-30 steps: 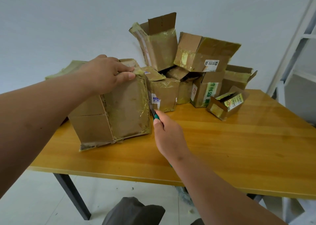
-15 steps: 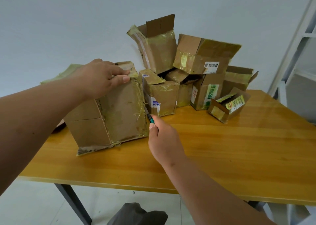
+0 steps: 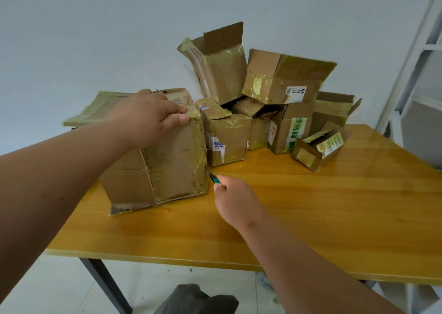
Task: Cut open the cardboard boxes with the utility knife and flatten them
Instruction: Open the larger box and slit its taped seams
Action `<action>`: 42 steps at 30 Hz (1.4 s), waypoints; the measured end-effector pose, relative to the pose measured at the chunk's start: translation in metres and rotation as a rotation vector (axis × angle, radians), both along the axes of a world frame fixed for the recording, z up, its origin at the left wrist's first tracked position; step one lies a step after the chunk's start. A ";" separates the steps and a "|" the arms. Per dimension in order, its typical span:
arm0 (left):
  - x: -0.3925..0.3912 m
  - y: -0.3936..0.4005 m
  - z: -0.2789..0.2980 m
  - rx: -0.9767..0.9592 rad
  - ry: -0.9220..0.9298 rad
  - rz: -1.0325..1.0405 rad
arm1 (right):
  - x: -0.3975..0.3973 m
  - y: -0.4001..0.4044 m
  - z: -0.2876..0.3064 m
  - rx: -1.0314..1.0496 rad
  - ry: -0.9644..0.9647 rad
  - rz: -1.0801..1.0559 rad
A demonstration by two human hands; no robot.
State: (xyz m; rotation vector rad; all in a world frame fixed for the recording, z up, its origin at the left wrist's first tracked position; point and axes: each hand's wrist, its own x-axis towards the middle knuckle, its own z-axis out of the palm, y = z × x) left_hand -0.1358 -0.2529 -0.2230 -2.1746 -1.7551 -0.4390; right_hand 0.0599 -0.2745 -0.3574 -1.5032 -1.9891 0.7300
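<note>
Left hand [image 3: 153, 117], left of centre: fingers curled over the top right corner of the large taped box [image 3: 167, 160], gripping it, thumb against the front face. Right hand [image 3: 235, 200], centre: closed round the utility knife [image 3: 215, 178]; only the green-and-black tip visible past the knuckles, at the lower right edge of the large taped box, just above the table [image 3: 311, 206]. Blade contact with the tape not discernible.

Far left, upper middle: flattened cardboard [image 3: 95, 109], tape-covered, lying flat behind the left forearm; judged already finished.

Left of centre: large taped box, upright, front face and edges under yellowish tape, bottom flap sticking out at the lower left. Judged in hand, cut along its right edge at or near the bottom; not yet flattened.

Centre to right, against the wall: pile of smaller boxes [image 3: 275, 103], at least seven, some stacked and tilted, several with top flaps open, all in box shape. Small open box [image 3: 318, 146] at the right end, lying tilted, apart from the rest.

Progress, judged: early. One piece flat, one box under the knife, whole pile untouched.
</note>
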 end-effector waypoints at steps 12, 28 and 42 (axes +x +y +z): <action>0.005 -0.004 0.000 0.014 0.027 0.026 | -0.006 -0.001 -0.011 -0.040 -0.178 -0.048; 0.000 -0.006 0.001 0.003 -0.034 0.040 | -0.008 -0.003 -0.006 -0.166 -0.363 -0.061; -0.019 0.007 0.012 -0.019 -0.072 -0.022 | -0.005 -0.003 -0.003 0.078 -0.240 -0.037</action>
